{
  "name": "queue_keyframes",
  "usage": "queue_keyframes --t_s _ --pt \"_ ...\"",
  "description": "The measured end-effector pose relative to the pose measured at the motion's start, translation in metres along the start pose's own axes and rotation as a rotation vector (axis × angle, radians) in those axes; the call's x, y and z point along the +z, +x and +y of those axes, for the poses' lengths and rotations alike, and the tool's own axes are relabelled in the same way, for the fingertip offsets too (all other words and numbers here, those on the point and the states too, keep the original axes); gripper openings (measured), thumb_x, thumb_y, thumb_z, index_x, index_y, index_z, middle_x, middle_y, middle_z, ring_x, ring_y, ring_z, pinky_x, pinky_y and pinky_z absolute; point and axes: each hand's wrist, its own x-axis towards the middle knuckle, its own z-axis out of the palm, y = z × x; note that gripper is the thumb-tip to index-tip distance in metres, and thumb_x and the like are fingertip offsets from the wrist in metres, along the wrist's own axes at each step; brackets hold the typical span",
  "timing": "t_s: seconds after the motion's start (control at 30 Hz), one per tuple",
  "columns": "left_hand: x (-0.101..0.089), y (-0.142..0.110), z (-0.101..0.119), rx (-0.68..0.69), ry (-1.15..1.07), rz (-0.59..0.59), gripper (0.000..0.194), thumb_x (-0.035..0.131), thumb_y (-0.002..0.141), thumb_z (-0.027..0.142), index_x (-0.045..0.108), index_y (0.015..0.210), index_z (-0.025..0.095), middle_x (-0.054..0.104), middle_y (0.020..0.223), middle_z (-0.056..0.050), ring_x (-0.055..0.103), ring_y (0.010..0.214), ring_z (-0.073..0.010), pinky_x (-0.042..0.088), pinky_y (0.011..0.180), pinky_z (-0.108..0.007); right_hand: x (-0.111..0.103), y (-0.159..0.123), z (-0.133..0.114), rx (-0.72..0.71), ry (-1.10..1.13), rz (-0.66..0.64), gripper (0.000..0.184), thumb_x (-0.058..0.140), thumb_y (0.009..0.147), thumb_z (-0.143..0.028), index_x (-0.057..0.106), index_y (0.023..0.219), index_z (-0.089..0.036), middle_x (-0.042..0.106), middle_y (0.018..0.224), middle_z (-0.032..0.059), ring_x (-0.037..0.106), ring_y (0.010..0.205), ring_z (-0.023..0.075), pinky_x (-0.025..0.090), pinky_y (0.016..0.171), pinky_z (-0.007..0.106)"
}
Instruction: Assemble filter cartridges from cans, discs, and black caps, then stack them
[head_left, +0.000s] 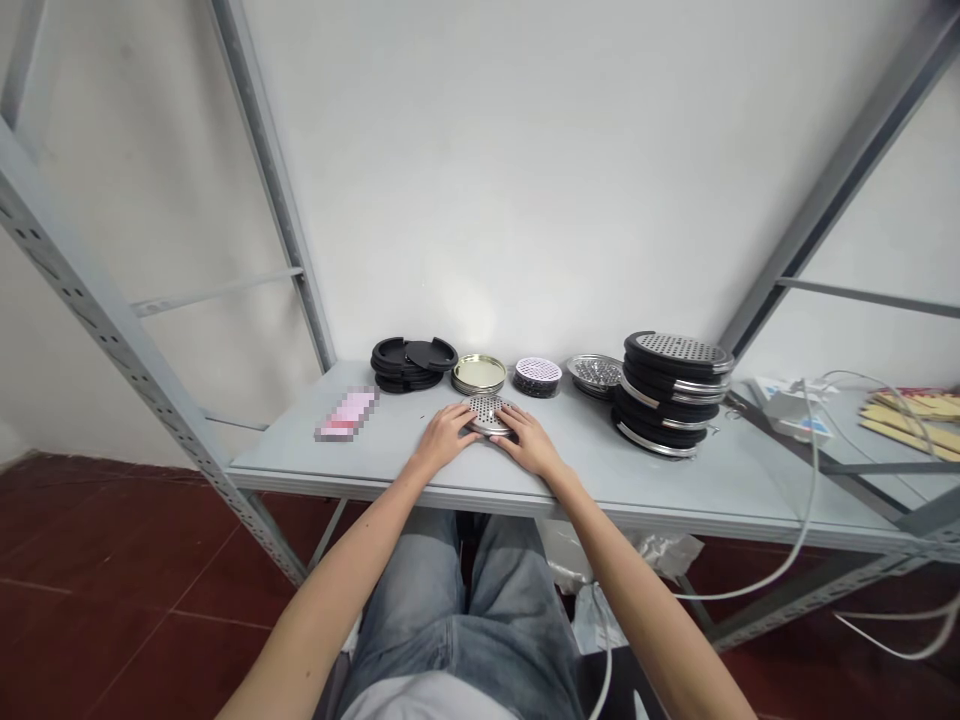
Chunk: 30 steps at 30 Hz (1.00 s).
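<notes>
A round perforated metal disc (487,410) lies on the grey shelf (390,460) in front of me. My left hand (444,437) rests on the shelf with its fingers curled against the disc's left edge. My right hand (529,440) presses the disc's right edge, fingers bent round it. Behind the disc, in a row, stand a stack of black rings (412,362), a gold-coloured lid (479,373), a black-rimmed perforated piece (538,376) and a metal grater dish (596,373).
A tall stack of black-and-metal assembled discs (671,392) stands to the right. A pink blurred card (346,414) lies to the left. White cables (810,480) cross the shelf's right part, near papers (787,400) and wooden strips (911,412). Grey shelf uprights (97,300) flank both sides.
</notes>
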Motion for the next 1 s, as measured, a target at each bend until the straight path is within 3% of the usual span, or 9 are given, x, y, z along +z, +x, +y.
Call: queue_keyframes --t_s 0.2,0.37,0.67,0.83,1.0 --pt "-0.001 0.0 0.004 -0.02 -0.021 0.042 0.043 0.072 0.08 0.041 0.067 0.115 0.017 0.063 0.125 -0.014 0.057 0.118 -0.0275 0.046 0.102 -0.044 -0.001 -0.001 -0.002 0.005 -0.019 0.017 0.063 0.056 0.088 -0.052 0.053 0.137 -0.013 0.049 0.143 0.0161 0.04 0.137 0.0318 0.034 0.112 0.049" --pt "0.0 0.0 0.005 -0.089 0.001 0.021 0.02 0.059 0.09 0.03 0.07 0.102 0.019 0.068 0.114 -0.01 0.061 0.107 -0.0231 0.049 0.096 -0.039 -0.003 -0.001 -0.005 -0.019 -0.054 0.013 0.061 0.065 0.081 -0.049 0.059 0.13 -0.013 0.055 0.137 0.0168 0.046 0.131 0.034 0.037 0.11 0.049" --pt "-0.001 0.001 0.005 -0.133 -0.032 0.02 0.019 0.058 0.089 0.025 0.069 0.103 0.019 0.07 0.109 -0.008 0.062 0.105 -0.0224 0.049 0.095 -0.037 -0.003 -0.002 -0.006 -0.033 -0.046 0.062 0.056 0.065 0.08 -0.05 0.062 0.125 -0.018 0.06 0.131 0.0142 0.052 0.124 0.0333 0.04 0.105 0.049" --pt "-0.003 0.002 0.007 -0.145 -0.03 0.046 0.019 0.055 0.092 0.027 0.069 0.1 0.018 0.07 0.108 -0.008 0.062 0.103 -0.0218 0.049 0.094 -0.035 -0.008 -0.002 -0.011 -0.053 -0.022 0.123 0.042 0.064 0.082 -0.043 0.065 0.116 -0.02 0.066 0.119 0.0114 0.058 0.114 0.0292 0.044 0.099 0.044" --pt "-0.003 0.002 0.007 -0.142 -0.021 0.016 0.019 0.054 0.093 0.029 0.069 0.097 0.018 0.07 0.103 -0.007 0.062 0.098 -0.0211 0.049 0.091 -0.034 -0.01 -0.002 -0.013 -0.066 -0.018 0.097 0.041 0.068 0.075 -0.036 0.066 0.113 -0.02 0.066 0.119 0.0097 0.055 0.116 0.0296 0.041 0.102 0.045"
